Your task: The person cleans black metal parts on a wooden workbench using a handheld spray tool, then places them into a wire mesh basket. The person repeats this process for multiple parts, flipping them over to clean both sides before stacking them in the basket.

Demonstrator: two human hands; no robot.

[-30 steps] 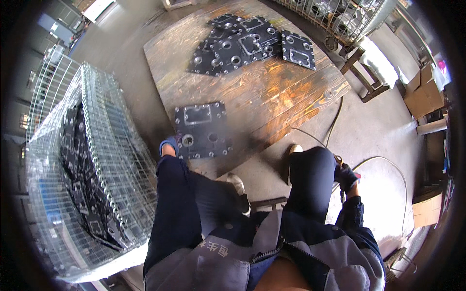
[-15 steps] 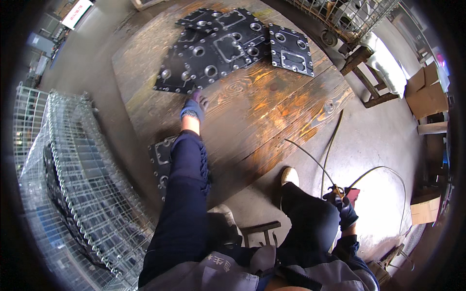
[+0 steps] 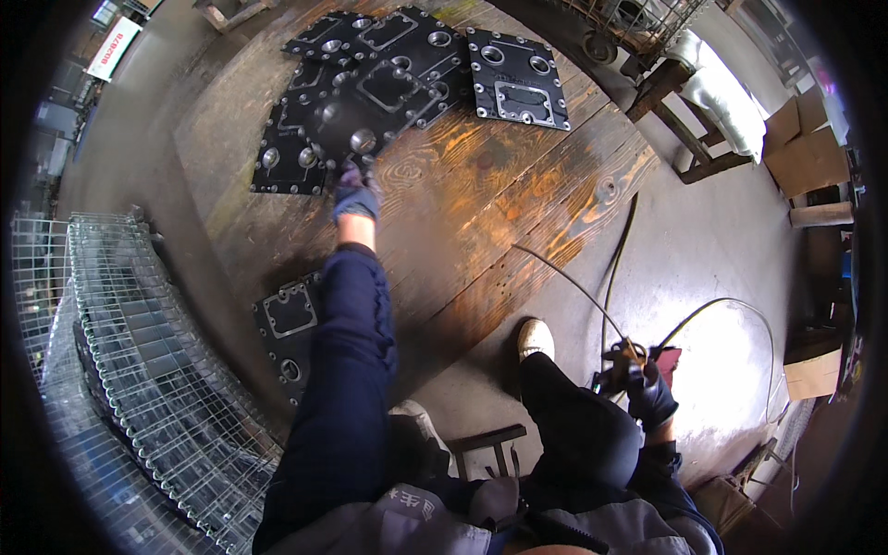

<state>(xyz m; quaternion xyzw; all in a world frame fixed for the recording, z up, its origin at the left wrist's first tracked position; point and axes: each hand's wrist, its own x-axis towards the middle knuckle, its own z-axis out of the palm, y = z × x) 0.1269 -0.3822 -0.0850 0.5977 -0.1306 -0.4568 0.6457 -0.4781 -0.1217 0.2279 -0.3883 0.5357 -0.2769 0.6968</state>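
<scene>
My left hand (image 3: 356, 196), in a dark glove, reaches over the wooden table and closes on the near corner of a black metal plate (image 3: 344, 134). This plate has round holes and lies tilted across other black plates (image 3: 289, 171). A separate black plate (image 3: 521, 79) lies to the right of the pile. Low on my right, my right hand (image 3: 655, 398), also gloved, is closed around a dark hand tool (image 3: 620, 368) with a brass-coloured part and a thin hose. The tool's exact kind is unclear. A dark red piece (image 3: 668, 361) shows beside that hand.
Another black plate (image 3: 289, 319) sits by the table's left edge, partly behind my sleeve. Wire mesh cages (image 3: 157, 361) stand at left. Hoses (image 3: 622, 264) trail over the floor to the right. Cardboard boxes (image 3: 809, 162) and a wheeled wire cart (image 3: 638, 32) are beyond.
The plate at my left hand has shifted and turned on the pile, uncovering more of the plate beneath at left. My right hand has lifted slightly with the tool, which shows more.
</scene>
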